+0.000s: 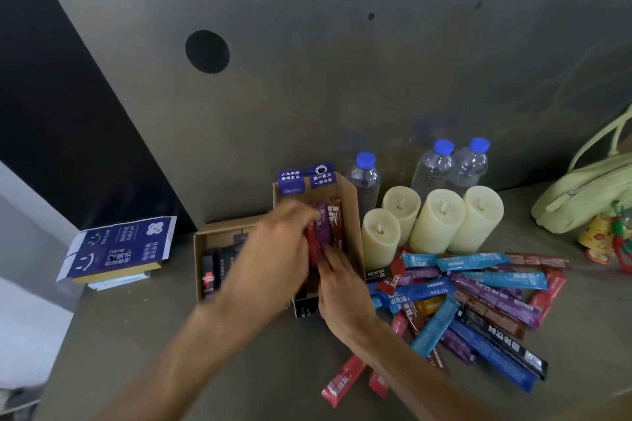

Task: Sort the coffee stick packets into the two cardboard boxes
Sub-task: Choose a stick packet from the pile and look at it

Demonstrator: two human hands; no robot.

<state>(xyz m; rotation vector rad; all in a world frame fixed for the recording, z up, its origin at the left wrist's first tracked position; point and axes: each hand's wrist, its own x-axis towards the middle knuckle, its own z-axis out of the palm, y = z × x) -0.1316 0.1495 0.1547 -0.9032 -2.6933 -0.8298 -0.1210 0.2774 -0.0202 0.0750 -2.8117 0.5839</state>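
Three packets [325,225] lie lengthwise in the right box [352,215] near the worktop's [239,369] back edge, long axes pointing away from me. My right hand [342,287] presses them with straight fingers [330,260]. My left hand [277,249] is blurred, so I cannot tell its grip.

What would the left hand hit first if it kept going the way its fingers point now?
Most likely the purple packet in the taller cardboard box; the left hand points straight at it and may already touch it. Motion blur hides the exact contact.
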